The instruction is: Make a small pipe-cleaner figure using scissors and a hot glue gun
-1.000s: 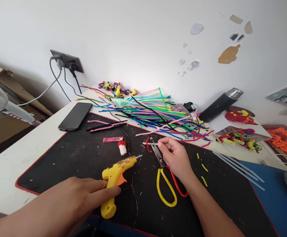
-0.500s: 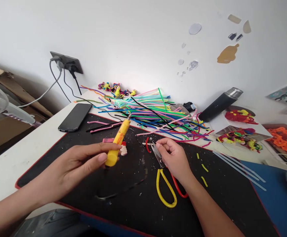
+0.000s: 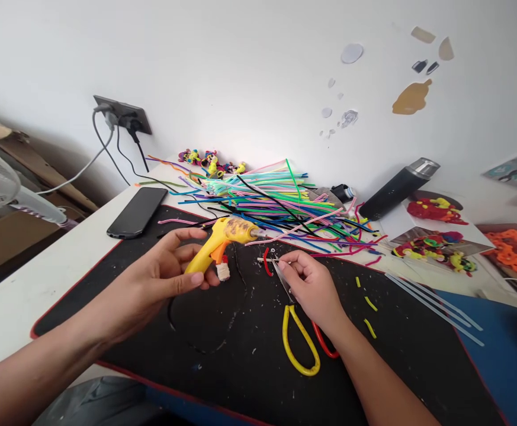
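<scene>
My left hand (image 3: pixel 164 272) is wrapped round the handle of a yellow hot glue gun (image 3: pixel 214 239). Its metal nozzle points right, toward my other hand, and its orange trigger faces down. My right hand (image 3: pixel 307 281) pinches a short, thin white strip (image 3: pixel 262 259) by its right end. A curved red pipe cleaner piece (image 3: pixel 267 262) is at the strip's left part; whether they are joined I cannot tell. Under my right hand lie scissors (image 3: pixel 301 355) with one yellow and one red handle. Behind the glue gun's trigger is a small white wrapped piece (image 3: pixel 223 271) with a red top.
Many coloured pipe cleaners (image 3: pixel 267 189) are piled behind the black mat (image 3: pixel 160 367). A phone (image 3: pixel 137 212) lies at left, a black flask (image 3: pixel 394 192) at back right. Short yellow-green pieces (image 3: pixel 371 304) and clear glue sticks (image 3: pixel 436 307) are at right. A cord trails across the mat.
My left hand has turned the glue gun from nozzle-up to nozzle-right, bringing the tip nearer my right hand. The right hand stays almost in place.
</scene>
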`<state>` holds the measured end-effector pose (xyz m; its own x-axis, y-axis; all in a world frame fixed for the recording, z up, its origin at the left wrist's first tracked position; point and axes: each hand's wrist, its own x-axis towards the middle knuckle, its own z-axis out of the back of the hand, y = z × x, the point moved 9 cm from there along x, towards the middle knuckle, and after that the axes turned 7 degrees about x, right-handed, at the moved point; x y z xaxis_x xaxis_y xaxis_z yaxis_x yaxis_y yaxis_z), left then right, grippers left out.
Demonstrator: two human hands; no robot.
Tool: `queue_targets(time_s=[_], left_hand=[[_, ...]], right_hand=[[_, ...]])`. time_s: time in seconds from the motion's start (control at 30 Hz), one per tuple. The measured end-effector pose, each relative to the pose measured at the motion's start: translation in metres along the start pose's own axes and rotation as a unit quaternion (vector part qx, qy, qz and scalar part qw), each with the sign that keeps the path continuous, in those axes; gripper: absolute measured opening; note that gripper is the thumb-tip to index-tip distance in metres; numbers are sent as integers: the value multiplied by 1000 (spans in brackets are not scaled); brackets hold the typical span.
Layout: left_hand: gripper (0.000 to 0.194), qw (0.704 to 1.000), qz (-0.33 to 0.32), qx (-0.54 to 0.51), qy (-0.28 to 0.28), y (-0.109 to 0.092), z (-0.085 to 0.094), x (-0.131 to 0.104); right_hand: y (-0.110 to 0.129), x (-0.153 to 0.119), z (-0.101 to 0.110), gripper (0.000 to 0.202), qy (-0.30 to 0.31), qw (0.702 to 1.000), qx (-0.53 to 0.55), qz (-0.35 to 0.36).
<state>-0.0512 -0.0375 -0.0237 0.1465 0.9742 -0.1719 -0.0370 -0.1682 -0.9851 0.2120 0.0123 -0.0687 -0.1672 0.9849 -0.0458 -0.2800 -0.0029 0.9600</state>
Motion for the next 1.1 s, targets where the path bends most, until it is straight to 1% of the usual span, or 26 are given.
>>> queue_targets(time_s=[0.03, 0.07, 0.1, 0.17, 0.23, 0.27, 0.3, 0.37, 0.4, 0.43, 0.5, 0.57, 0.67, 0.73, 0.97, 1.1], left_hand=[[72, 1000, 13, -18, 0, 3, -3, 0], [76, 999, 30, -33, 1, 6, -6, 0], [76, 998, 48, -45, 3, 10, -10, 0], [65, 995, 80, -55, 14, 15, -16, -2], [48, 995, 89, -31, 17, 17, -16, -2], [41, 997, 81, -5, 9, 17, -13, -2], [39, 997, 71, 30, -2, 15, -8, -1], [44, 991, 54, 123, -23, 14, 2, -1], [47, 982, 52, 179, -37, 14, 8, 0], [49, 968, 53, 240, -54, 14, 14, 0], [50, 929, 41, 355, -92, 12, 23, 1], [45, 896, 4, 430, -114, 8, 24, 3], [36, 877, -49, 469, -99, 8, 12, 9], [33, 868, -65, 485, -85, 10, 6, 14], [25, 837, -91, 539, -31, 21, -12, 30], [21, 814, -96, 573, 1, 24, -23, 37]], right_hand=[[1, 0, -1, 29, 2, 1000, -2, 1], [1, 0, -1, 29, 3, 1000, -4, 2], [2, 0, -2, 30, 5, 1000, -6, 4], [2, -1, -3, 29, 7, 1000, -9, 6], [2, -1, -3, 28, 10, 1000, -17, 8], [2, -1, -3, 27, 12, 1000, -23, 11], [3, -1, -3, 26, 13, 999, -30, 14], [5, -1, -3, 25, 18, 999, -44, 22], [6, -1, -4, 25, 20, 998, -49, 25], [6, -1, -5, 25, 23, 998, -54, 27], [7, -1, -6, 25, 27, 997, -62, 29], [8, -1, -7, 24, 27, 997, -65, 32], [8, -1, -7, 24, 25, 997, -60, 32], [7, -1, -7, 25, 23, 998, -55, 29], [5, -1, -7, 25, 22, 999, -42, 24], [0, 0, -7, 26, 22, 1000, -7, 8]])
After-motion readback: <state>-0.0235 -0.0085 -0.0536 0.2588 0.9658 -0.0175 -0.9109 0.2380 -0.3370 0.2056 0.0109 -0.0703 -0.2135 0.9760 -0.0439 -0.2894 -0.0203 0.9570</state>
